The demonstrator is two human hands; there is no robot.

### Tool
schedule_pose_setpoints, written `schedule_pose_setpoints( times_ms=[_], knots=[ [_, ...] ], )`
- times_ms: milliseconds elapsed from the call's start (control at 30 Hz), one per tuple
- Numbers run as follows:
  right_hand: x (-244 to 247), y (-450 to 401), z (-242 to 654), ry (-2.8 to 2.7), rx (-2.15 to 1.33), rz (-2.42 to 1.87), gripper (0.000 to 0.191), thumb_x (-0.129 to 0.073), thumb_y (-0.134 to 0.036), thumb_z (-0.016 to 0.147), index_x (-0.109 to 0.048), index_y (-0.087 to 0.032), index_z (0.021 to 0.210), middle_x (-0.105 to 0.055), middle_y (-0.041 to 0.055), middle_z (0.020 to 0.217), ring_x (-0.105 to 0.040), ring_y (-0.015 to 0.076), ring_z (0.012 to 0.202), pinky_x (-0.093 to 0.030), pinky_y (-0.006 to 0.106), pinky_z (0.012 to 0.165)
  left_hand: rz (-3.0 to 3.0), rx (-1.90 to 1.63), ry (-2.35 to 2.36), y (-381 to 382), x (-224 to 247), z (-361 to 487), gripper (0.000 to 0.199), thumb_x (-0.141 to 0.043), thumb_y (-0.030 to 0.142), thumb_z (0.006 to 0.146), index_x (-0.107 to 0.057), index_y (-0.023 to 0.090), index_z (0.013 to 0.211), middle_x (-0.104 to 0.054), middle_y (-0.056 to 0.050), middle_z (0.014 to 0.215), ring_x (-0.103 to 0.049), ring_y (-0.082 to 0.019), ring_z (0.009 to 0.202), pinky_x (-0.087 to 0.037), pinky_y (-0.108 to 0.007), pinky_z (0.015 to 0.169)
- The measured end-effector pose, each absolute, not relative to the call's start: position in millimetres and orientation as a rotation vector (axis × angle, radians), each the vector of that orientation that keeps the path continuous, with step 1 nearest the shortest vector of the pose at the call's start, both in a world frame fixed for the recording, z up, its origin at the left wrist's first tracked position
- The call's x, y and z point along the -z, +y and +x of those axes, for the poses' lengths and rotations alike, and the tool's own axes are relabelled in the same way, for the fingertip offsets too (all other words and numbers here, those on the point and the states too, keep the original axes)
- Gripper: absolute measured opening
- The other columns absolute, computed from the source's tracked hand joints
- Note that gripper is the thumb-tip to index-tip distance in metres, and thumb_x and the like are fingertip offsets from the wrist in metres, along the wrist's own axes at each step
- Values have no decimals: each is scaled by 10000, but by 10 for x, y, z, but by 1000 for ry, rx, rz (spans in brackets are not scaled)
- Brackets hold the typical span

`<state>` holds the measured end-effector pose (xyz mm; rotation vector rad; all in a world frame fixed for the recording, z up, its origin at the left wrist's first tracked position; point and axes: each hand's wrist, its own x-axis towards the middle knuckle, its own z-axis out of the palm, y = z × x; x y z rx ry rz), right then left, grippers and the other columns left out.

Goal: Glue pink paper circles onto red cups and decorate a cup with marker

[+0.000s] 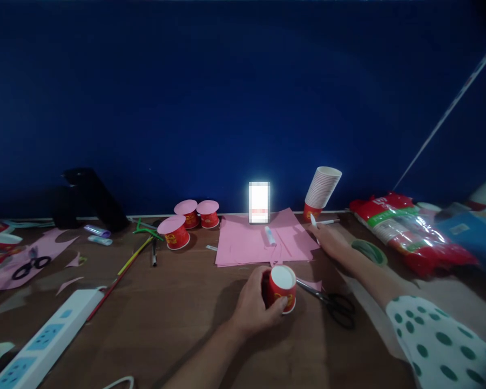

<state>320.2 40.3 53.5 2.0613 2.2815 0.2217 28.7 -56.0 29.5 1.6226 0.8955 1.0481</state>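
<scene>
1. Currently, the left hand (pixel 253 302) is wrapped around the side of a red cup (pixel 283 292), its thumb across the front; the cup's white end faces up.
2. Farther out and to the right of that hand, the right hand (pixel 328 237) reaches forward, with a slim white object (pixel 313 221) at its fingertips; whether the fingers are closed on it I cannot tell.
3. Just beyond the right hand, a tilted stack of cups (pixel 323 189) leans to the right, with a red cup wall showing at its foot.
4. Just right of the left hand's cup lie scissors (pixel 328 301), blades pointing toward the cup, black handles away from it.
5. Beyond the left hand, pink sheets (pixel 243 243) lie flat, with a small pale tube (pixel 270 236) on top; a bright, blurred rectangle (pixel 259 202) stands at their far edge.
6. Farther out and left of the left hand stand three red cups topped with pink discs (pixel 174 224), grouped close together.
7. Well to the left of the left hand, a white power strip (pixel 48 337) lies at a slant.
8. Right of the right hand rests a shiny red-and-green package (pixel 405 227).
</scene>
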Motion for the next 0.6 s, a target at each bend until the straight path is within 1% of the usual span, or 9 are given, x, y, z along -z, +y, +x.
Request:
schedule_pose_setpoints(
  times_ms=[133, 200, 267, 367, 433, 500, 533, 567, 600],
  knots=[
    [-508, 416, 3213, 2307, -266, 2040, 329, -400, -78, 890, -587, -171, 1145, -637, 144, 1056, -584, 246, 989, -420, 304, 763, 1698, -1032, 865, -578, -297, 283, 602, -740, 286, 657, -541, 213, 1221, -596, -132, 1184, -537, -320, 1069, -378, -418, 932],
    [-513, 416, 3218, 2326, -286, 2040, 315, -410, -65, 880, -604, -166, 1107, -641, 153, 1045, -576, 260, 1005, -425, 317, 767, 1654, -1056, 803, -578, -289, 271, 660, -764, 322, 640, -528, 211, 1246, -579, -138, 1219, -521, -331, 1105, -365, -425, 962],
    [-537, 401, 3220, 2351, -300, 2057, 280, -436, -56, 861, -628, -161, 1036, -652, 154, 1009, -587, 265, 980, -434, 324, 758, 1543, -1098, 721, -571, -275, 260, 626, -739, 362, 677, -534, 208, 1248, -579, -135, 1222, -524, -321, 1110, -365, -414, 975],
    [-596, 333, 3162, 2420, -325, 2120, 226, -486, -45, 819, -633, -164, 942, -658, 132, 946, -607, 262, 928, -448, 322, 741, 1364, -1181, 689, -540, -243, 261, 482, -619, 451, 789, -581, 191, 1193, -606, -128, 1158, -541, -290, 1081, -395, -382, 948],
    [-637, 252, 3040, 2491, -351, 2199, 184, -499, -75, 826, -607, -162, 947, -650, 126, 960, -611, 261, 925, -461, 326, 745, 1264, -1246, 742, -507, -218, 274, 448, -527, 510, 835, -619, 178, 1121, -623, -125, 1096, -550, -271, 1051, -427, -363, 905],
    [-672, 147, 2841, 2576, -365, 2308, 163, -462, -137, 879, -551, -151, 1015, -641, 132, 995, -620, 244, 921, -479, 326, 756, 1159, -1269, 795, -472, -196, 291, 453, -477, 541, 850, -638, 172, 1058, -627, -123, 1064, -567, -258, 1014, -463, -348, 844],
    [-687, 86, 2722, 2634, -341, 2335, 158, -436, -161, 904, -522, -157, 1036, -646, 116, 981, -634, 216, 890, -492, 304, 746, 1115, -1273, 818, -457, -189, 299, 439, -488, 538, 846, -646, 175, 1038, -631, -118, 1051, -576, -250, 994, -473, -342, 823],
    [-703, 19, 2598, 2729, -269, 2373, 149, -403, -184, 927, -493, -168, 1044, -653, 88, 935, -650, 186, 841, -509, 273, 699, 1081, -1267, 836, -444, -186, 306, 419, -512, 525, 840, -648, 180, 1034, -637, -111, 1036, -587, -239, 962, -479, -337, 807],
    [-720, -51, 2475, 2972, 46, 2474, 114, -430, -207, 923, -486, -174, 1016, -653, 68, 879, -662, 183, 791, -520, 265, 640, 1059, -1257, 848, -435, -185, 312, 398, -540, 507, 832, -646, 187, 1043, -642, -102, 1026, -597, -226, 924, -483, -333, 796]
  ],
)
